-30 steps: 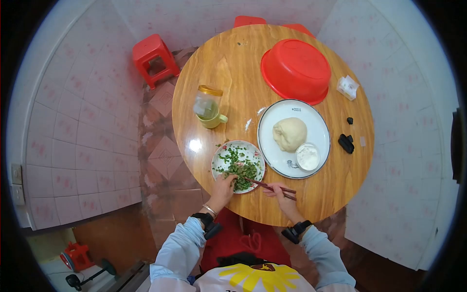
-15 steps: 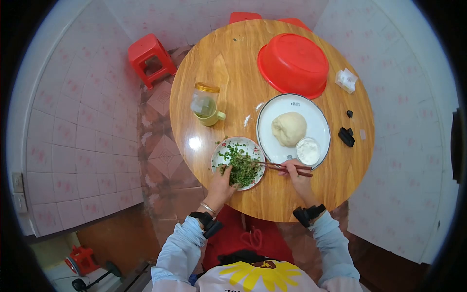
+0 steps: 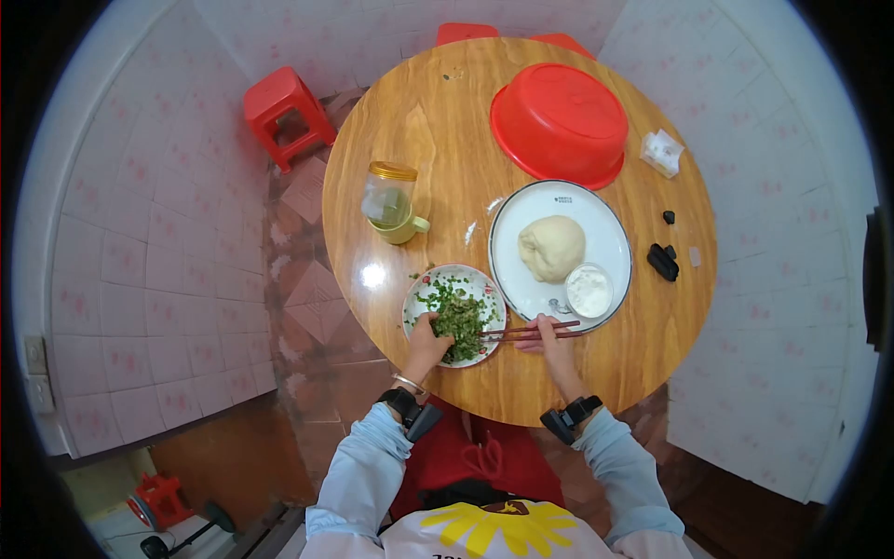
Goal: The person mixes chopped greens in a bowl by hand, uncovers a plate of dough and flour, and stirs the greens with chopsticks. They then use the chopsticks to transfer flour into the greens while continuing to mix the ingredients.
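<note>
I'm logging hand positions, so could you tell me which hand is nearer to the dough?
Right. The right hand holds chopsticks just below the dough; the left hand grips the greens plate, farther left.

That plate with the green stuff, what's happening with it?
A person sits at a round wooden table. Their left hand steadies the small plate of chopped greens, while the right hand holds chopsticks with the tips in the greens. Beside it, a bigger plate holds a ball of dough.
</note>
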Demonstrator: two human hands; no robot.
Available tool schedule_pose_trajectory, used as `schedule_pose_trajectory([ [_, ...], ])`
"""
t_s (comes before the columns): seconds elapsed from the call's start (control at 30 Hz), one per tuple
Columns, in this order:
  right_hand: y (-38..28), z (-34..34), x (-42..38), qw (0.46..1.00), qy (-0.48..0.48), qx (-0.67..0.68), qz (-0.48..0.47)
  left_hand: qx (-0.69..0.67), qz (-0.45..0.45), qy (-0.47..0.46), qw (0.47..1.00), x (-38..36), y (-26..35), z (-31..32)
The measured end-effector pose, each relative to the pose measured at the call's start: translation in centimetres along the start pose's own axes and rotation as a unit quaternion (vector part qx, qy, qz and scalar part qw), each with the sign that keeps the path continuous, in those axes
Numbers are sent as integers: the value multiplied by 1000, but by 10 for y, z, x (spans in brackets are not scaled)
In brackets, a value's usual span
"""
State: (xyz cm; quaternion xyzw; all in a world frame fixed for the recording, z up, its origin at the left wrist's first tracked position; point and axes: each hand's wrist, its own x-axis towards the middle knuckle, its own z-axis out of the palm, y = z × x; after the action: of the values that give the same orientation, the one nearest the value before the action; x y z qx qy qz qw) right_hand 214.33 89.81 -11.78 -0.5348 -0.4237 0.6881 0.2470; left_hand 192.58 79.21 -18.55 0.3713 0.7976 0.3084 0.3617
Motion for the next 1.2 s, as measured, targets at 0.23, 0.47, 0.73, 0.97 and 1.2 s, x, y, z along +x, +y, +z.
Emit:
schedule_pose_trajectory([
  [0.23,-4,17,6,989,35,141,-6,-45,106,76,990,7,41,-24],
  [0.47,22,20,19,986,57,156,-8,138,232,73,960,8,23,7],
  [0.73,-14,-1,-20,990,76,-12,-122,66,179,49,980,-3,20,-16],
  [0.97,-2,19,-12,978,114,-59,-165,-119,48,69,989,9,-8,-16],
  [1.2,-6,63,-6,879,-73,-223,-415,-174,-2,68,982,9,-10,-13],
])
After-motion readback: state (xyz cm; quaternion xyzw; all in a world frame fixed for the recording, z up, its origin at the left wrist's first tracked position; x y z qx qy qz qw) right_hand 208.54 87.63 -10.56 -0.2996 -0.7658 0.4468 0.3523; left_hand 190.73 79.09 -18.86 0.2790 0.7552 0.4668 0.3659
